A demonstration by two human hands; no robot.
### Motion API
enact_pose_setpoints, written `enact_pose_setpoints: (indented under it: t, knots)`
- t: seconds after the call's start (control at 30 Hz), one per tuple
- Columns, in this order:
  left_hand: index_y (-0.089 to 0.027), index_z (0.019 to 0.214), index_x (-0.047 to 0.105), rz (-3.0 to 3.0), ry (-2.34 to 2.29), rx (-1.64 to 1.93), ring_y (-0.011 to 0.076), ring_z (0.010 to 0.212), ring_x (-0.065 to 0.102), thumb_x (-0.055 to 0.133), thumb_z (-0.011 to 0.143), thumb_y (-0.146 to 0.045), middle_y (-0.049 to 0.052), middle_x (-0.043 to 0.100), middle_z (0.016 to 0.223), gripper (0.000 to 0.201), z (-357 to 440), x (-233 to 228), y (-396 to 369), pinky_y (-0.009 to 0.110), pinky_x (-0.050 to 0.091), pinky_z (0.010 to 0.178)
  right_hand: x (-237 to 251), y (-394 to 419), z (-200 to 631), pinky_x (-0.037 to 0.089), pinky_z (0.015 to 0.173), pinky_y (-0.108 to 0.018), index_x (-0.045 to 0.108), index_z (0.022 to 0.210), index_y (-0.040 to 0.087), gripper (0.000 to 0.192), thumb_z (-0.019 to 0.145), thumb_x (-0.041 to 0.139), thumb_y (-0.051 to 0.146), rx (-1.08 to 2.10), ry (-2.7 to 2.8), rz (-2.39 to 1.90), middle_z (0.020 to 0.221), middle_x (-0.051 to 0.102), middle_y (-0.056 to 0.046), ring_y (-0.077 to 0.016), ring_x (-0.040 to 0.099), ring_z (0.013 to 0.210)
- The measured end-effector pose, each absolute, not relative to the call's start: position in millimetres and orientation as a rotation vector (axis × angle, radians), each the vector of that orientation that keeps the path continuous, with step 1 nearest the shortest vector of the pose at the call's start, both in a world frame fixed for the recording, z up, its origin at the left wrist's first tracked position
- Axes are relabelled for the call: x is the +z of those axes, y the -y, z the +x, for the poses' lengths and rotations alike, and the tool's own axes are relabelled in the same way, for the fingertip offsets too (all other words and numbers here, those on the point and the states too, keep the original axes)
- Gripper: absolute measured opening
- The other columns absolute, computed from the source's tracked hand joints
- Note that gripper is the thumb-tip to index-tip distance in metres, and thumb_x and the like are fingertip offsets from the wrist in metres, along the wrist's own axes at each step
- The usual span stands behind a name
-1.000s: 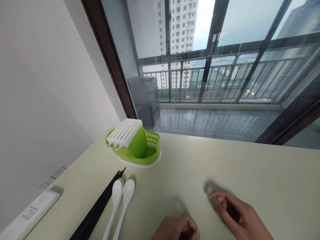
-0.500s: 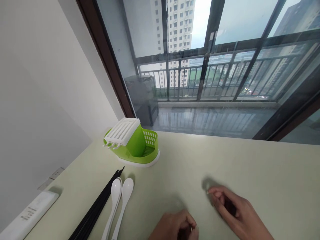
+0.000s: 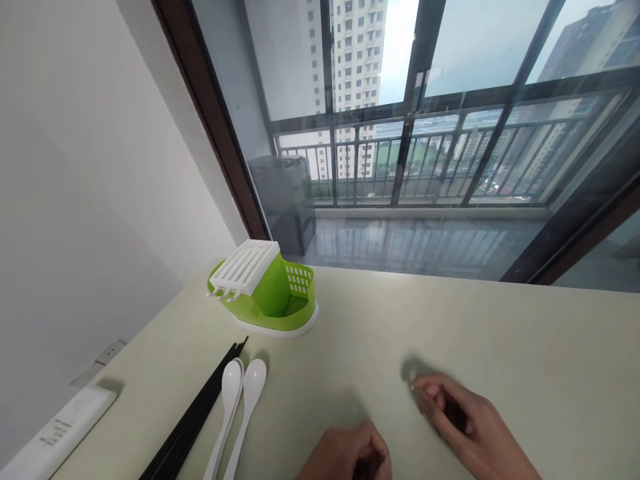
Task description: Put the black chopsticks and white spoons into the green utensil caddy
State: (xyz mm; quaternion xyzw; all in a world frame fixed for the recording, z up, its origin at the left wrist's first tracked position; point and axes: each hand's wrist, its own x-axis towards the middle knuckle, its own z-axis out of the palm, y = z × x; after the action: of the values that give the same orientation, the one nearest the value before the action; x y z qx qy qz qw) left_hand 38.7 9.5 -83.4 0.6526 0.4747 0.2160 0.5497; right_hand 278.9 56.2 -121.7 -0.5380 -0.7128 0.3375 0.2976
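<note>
Your left hand (image 3: 345, 457) rests curled at the near edge of the table (image 3: 450, 333), its grip loosely closed on nothing visible. Your right hand (image 3: 465, 427) lies beside it, fingers half curled, grip likewise empty. Since a second ago both hands have barely shifted (the view alone has drifted slightly), so no object has been engaged. The two white spoons (image 3: 240, 407) lie side by side toward the near left corner, bowls up, touching the black chopsticks (image 3: 200, 413). The green cutlery holder (image 3: 270, 297) stands upright near the far left corner.
</note>
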Motion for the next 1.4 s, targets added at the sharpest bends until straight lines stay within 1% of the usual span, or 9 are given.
enact_pose_setpoints:
  t: [0.07,0.2,0.4,0.63,0.8,0.97,1.13,1.3,1.4]
  knots:
    - [-0.022,0.073,0.044,1.543,-1.121,0.502,0.0044,0.043,0.033,0.059,0.075,-0.015,-0.010,0.044,0.052,0.017,37.7,-85.3,-9.8,0.017,0.027,0.046,-121.2,-56.4,277.8,0.046,0.050,-0.018,0.069,0.103,0.025,0.031,0.097,0.051,0.050,0.890,1.878,-1.431,0.070,0.064,0.000,-0.0139,0.061,0.060]
    - [-0.022,0.073,0.045,1.562,-1.138,0.503,0.0045,0.043,0.032,0.057,0.075,-0.012,-0.011,0.040,0.050,0.015,37.2,-84.3,-9.1,0.017,0.028,0.047,-118.1,-56.7,277.2,0.047,0.050,-0.018,0.070,0.101,0.024,0.031,0.096,0.052,0.049,0.902,1.865,-1.419,0.070,0.065,0.000,-0.0143,0.062,0.061]
    - [-0.021,0.073,0.046,1.610,-1.141,0.506,0.0045,0.043,0.034,0.054,0.072,-0.008,-0.011,0.041,0.051,0.016,40.0,-78.4,-7.7,0.017,0.029,0.048,-115.5,-58.0,279.1,0.048,0.049,-0.018,0.071,0.099,0.025,0.028,0.092,0.057,0.048,0.899,1.854,-1.408,0.068,0.064,0.001,-0.0140,0.061,0.058]
    - [-0.021,0.073,0.047,1.604,-1.142,0.503,0.0048,0.044,0.035,0.055,0.072,-0.008,-0.010,0.043,0.052,0.015,40.5,-77.8,-6.9,0.016,0.028,0.045,-117.8,-58.7,280.8,0.046,0.049,-0.018,0.070,0.101,0.024,0.029,0.094,0.055,0.048,0.911,1.878,-1.424,0.067,0.061,0.001,-0.0137,0.059,0.057]
    - [-0.021,0.074,0.048,1.616,-1.128,0.495,0.0045,0.044,0.036,0.055,0.071,-0.009,-0.010,0.044,0.053,0.014,38.3,-77.1,-8.4,0.016,0.029,0.047,-117.1,-57.1,280.3,0.046,0.049,-0.018,0.068,0.102,0.025,0.031,0.096,0.051,0.049,0.924,1.903,-1.429,0.070,0.061,0.001,-0.0138,0.058,0.059]
    - [-0.022,0.072,0.044,1.618,-1.140,0.471,0.0054,0.044,0.034,0.054,0.072,-0.009,-0.010,0.042,0.052,0.016,38.4,-75.7,-9.9,0.017,0.028,0.047,-120.5,-57.7,279.7,0.045,0.049,-0.018,0.067,0.106,0.024,0.031,0.097,0.050,0.048,0.947,1.905,-1.423,0.072,0.063,0.001,-0.0137,0.059,0.060]
    - [-0.023,0.069,0.039,1.631,-1.154,0.482,0.0053,0.044,0.033,0.054,0.073,-0.010,-0.010,0.041,0.051,0.020,39.8,-72.2,-9.3,0.018,0.028,0.048,-121.0,-58.7,279.2,0.047,0.052,-0.019,0.067,0.106,0.025,0.030,0.097,0.050,0.048,0.947,1.902,-1.421,0.075,0.064,0.000,-0.0144,0.060,0.063]
    - [-0.022,0.070,0.044,1.656,-1.190,0.489,0.0063,0.044,0.033,0.057,0.076,-0.016,-0.010,0.040,0.050,0.015,44.6,-69.7,-7.4,0.019,0.027,0.047,-120.9,-60.3,282.1,0.048,0.054,-0.020,0.067,0.107,0.025,0.032,0.097,0.050,0.050,0.957,1.914,-1.432,0.073,0.062,0.001,-0.0148,0.060,0.063]
    - [-0.021,0.073,0.052,1.731,-1.224,0.500,0.0067,0.044,0.037,0.060,0.079,-0.020,-0.010,0.042,0.050,0.010,47.8,-70.0,-5.6,0.019,0.031,0.050,-123.9,-61.9,284.1,0.048,0.055,-0.020,0.067,0.107,0.024,0.033,0.097,0.050,0.051,0.947,1.914,-1.438,0.074,0.063,0.000,-0.0151,0.060,0.064]
